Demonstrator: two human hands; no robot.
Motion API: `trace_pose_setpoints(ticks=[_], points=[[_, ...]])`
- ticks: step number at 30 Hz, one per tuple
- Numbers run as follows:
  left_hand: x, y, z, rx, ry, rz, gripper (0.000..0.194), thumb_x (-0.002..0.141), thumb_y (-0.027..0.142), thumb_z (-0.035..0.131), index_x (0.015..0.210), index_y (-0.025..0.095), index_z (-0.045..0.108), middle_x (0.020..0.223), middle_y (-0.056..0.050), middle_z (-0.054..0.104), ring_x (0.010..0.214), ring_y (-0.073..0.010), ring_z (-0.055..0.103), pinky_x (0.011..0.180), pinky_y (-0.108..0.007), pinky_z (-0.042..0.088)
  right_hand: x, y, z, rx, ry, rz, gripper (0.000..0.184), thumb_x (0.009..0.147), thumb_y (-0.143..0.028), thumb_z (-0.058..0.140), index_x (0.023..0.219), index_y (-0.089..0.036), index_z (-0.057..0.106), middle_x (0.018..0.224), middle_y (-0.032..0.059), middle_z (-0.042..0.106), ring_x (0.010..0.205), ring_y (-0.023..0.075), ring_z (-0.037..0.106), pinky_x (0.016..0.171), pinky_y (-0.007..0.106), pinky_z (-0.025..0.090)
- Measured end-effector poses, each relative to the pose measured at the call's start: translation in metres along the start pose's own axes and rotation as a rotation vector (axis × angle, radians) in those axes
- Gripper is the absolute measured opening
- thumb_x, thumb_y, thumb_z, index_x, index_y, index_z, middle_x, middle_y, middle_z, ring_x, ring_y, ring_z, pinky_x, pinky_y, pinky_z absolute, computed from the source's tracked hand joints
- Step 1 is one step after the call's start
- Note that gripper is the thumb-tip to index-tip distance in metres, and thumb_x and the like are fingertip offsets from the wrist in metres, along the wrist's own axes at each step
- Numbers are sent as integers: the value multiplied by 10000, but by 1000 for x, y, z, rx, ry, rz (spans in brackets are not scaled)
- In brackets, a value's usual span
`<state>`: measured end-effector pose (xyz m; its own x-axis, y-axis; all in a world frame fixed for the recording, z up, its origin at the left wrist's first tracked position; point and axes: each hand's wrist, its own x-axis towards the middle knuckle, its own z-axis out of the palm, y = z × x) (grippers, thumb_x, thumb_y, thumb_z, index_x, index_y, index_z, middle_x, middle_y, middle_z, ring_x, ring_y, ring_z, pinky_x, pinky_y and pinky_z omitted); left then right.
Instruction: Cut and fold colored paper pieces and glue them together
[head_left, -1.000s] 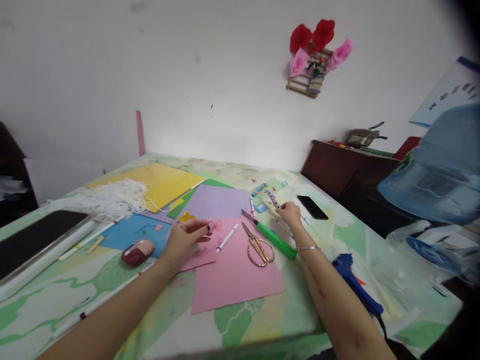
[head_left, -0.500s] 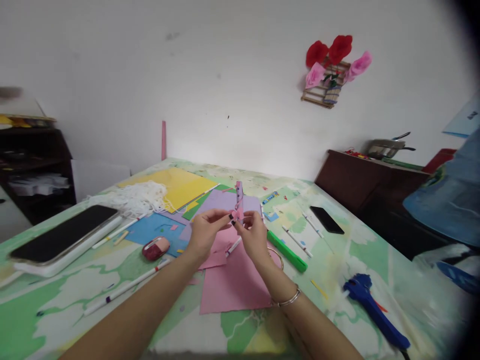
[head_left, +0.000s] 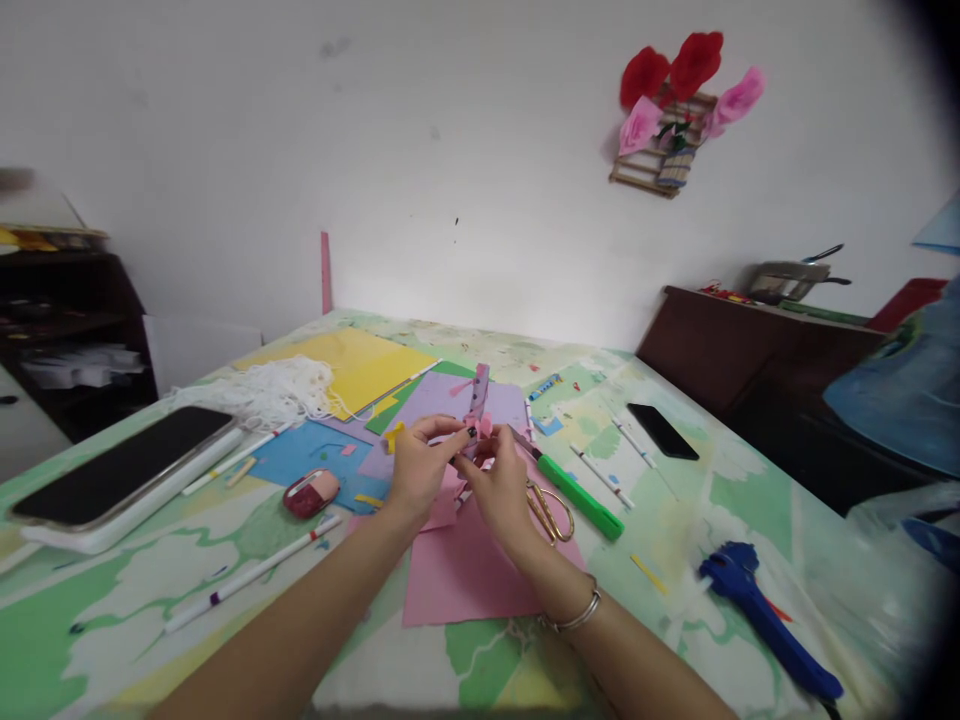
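Note:
My left hand [head_left: 420,465] and my right hand [head_left: 501,490] meet over the craft papers, fingers pinched round a small paper craft piece. It is a dotted purple paper strip [head_left: 479,388] standing upright with pink paper pieces [head_left: 484,425] around its lower part. My fingertips partly hide where they grip it. Beneath them lies a pink paper sheet [head_left: 465,585]. Beside my right wrist are gold-handled scissors [head_left: 553,515] and a green utility knife [head_left: 581,498].
A blue glue gun [head_left: 772,620] lies at the right, and a black phone [head_left: 664,430] farther back. To the left are a larger phone [head_left: 124,465], white strings [head_left: 262,392], a dark-red and pink case [head_left: 311,493] and blue paper [head_left: 289,460]. Several white markers [head_left: 255,573] lie about.
My fingers have shifted on the paper piece, and its strip now leans slightly right. The scissors' handles show more beside my right wrist. The camera view has tilted slightly.

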<state>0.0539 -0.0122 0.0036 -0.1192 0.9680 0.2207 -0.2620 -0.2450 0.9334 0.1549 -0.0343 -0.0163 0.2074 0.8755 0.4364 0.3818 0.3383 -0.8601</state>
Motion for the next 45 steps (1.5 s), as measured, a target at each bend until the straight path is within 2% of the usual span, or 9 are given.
trace_pose_setpoints(ticks=[5, 12, 27, 33, 36, 38, 40, 42, 45], points=[[0, -2, 2, -61, -29, -30, 163, 560, 229, 750, 642, 121, 658, 866, -74, 665, 756, -168, 603, 559, -221, 452, -2, 2, 1, -11, 4, -10, 254, 703, -275, 634, 859, -212, 442, 705, -34, 583, 592, 142, 557, 506, 236, 386], [0, -5, 0, -85, -55, -40, 185, 570, 225, 763, 673, 116, 655, 645, -15, 633, 579, -115, 550, 496, -207, 436, -3, 0, -2, 8, -20, 0, 261, 699, -244, 629, 876, -211, 441, 751, -18, 601, 620, 143, 571, 518, 237, 409], [4, -12, -4, -130, -101, -65, 171, 568, 179, 774, 681, 105, 669, 616, -15, 645, 555, -109, 560, 501, -207, 445, -5, -1, -5, 37, -44, 20, 253, 707, -227, 629, 843, -213, 416, 705, -33, 591, 548, 127, 570, 484, 224, 414], [7, -11, -4, -245, -121, -123, 191, 527, 164, 798, 654, 104, 669, 605, -15, 651, 558, -102, 575, 536, -207, 458, -2, 0, -12, 119, -97, 34, 240, 735, -249, 618, 931, -189, 493, 837, 34, 645, 663, 144, 627, 568, 250, 490], [7, -8, -5, -325, -129, -172, 209, 506, 168, 810, 642, 111, 662, 609, -11, 654, 571, -113, 597, 580, -234, 490, -8, -8, -35, 46, -66, 14, 275, 751, -294, 613, 984, -173, 532, 916, 76, 647, 748, 163, 629, 644, 281, 513], [7, -7, -7, -377, -133, -210, 210, 505, 160, 812, 637, 114, 655, 600, -1, 645, 566, -112, 601, 564, -230, 490, -20, -14, -63, -94, 2, -28, 239, 784, -314, 568, 977, -174, 556, 905, 79, 648, 792, 179, 623, 700, 309, 509], [6, -7, -9, -430, -145, -258, 207, 515, 145, 808, 646, 116, 650, 593, 6, 634, 549, -110, 597, 525, -220, 482, -40, -18, -101, -336, 129, -65, 218, 800, -333, 530, 946, -179, 581, 935, 86, 648, 812, 200, 616, 748, 350, 492], [6, -7, -10, -486, -168, -309, 194, 540, 129, 795, 661, 119, 643, 606, 4, 634, 541, -114, 598, 498, -220, 483, -65, -14, -144, -617, 362, -70, 273, 787, -387, 516, 935, -173, 598, 923, 103, 653, 818, 241, 612, 763, 393, 474], [4, -6, -10, -565, -205, -383, 130, 618, 98, 746, 674, 122, 631, 624, -3, 634, 548, -111, 603, 496, -209, 495, -102, 9, -209, -1099, 510, 93, 379, 775, -447, 472, 953, -151, 626, 894, 147, 659, 807, 325, 604, 701, 435, 459]])
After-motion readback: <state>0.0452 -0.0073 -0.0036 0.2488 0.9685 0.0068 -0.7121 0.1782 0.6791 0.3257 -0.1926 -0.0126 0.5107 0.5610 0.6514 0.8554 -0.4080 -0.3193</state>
